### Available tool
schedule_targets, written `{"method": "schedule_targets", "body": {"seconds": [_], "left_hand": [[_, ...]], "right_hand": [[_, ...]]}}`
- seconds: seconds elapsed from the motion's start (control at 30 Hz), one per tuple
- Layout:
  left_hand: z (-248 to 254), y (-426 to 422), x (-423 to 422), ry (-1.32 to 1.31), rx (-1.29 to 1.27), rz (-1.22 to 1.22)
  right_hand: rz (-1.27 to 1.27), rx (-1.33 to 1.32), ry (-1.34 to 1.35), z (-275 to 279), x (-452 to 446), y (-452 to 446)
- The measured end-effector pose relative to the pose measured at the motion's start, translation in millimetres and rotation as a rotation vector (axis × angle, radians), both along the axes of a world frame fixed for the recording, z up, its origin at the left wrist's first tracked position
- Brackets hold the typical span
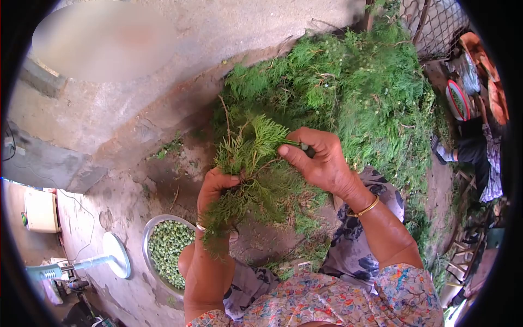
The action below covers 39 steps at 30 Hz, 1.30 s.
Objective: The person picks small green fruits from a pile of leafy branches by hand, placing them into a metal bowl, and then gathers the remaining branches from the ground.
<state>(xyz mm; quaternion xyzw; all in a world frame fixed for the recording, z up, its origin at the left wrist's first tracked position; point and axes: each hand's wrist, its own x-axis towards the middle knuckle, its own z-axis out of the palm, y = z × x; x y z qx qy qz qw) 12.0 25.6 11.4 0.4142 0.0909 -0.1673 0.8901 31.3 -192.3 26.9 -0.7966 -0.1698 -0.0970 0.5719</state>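
Note:
A green leafy sprig (pixel 253 147) with thin brown stems is held up in front of my body. My left hand (pixel 217 187) grips its lower part, thumb pressed across the stems, and foliage hangs over the wrist. At the sprig's upper right tip, my right hand (pixel 318 158) pinches between thumb and fingers, with a small pale green bit showing by the fingers. Below and left of my left hand, a round metal basin (pixel 148 252) holds many small green round pieces (pixel 171 248). Behind my hands lies a large heap of green branches (pixel 376 103).
A light blue fan-like stand (pixel 115 256) is at the lower left, near a white box (pixel 41 210). A concrete wall (pixel 131 103) rises at the upper left. On the right, another person's dark-clothed leg (pixel 473 152) shows beside a red-rimmed tray (pixel 457 100).

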Motion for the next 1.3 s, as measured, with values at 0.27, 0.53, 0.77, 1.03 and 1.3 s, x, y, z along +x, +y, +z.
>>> {"method": "schedule_targets", "body": {"seconds": [0.27,0.53,0.77,1.03,1.3], "left_hand": [[-10.9,-7.3,6.5,0.043,0.050,-0.063],[-24.7,2.3,8.8,-0.033,0.048,-0.094],[-61.1,54.2,21.0,0.007,0.164,-0.107],[-29.4,31.5,5.2,-0.078,-0.003,0.116],[-18.0,27.7,8.1,-0.098,-0.027,-0.091]], "right_hand": [[-0.145,0.311,0.252,-11.8,12.2,1.3],[-0.548,0.612,0.373,-9.2,27.8,-15.5],[-0.308,0.824,0.684,1.7,24.8,-41.5],[-0.153,0.238,0.646,11.7,17.2,-25.2],[0.044,0.336,0.750,5.9,17.8,-27.8]]}}
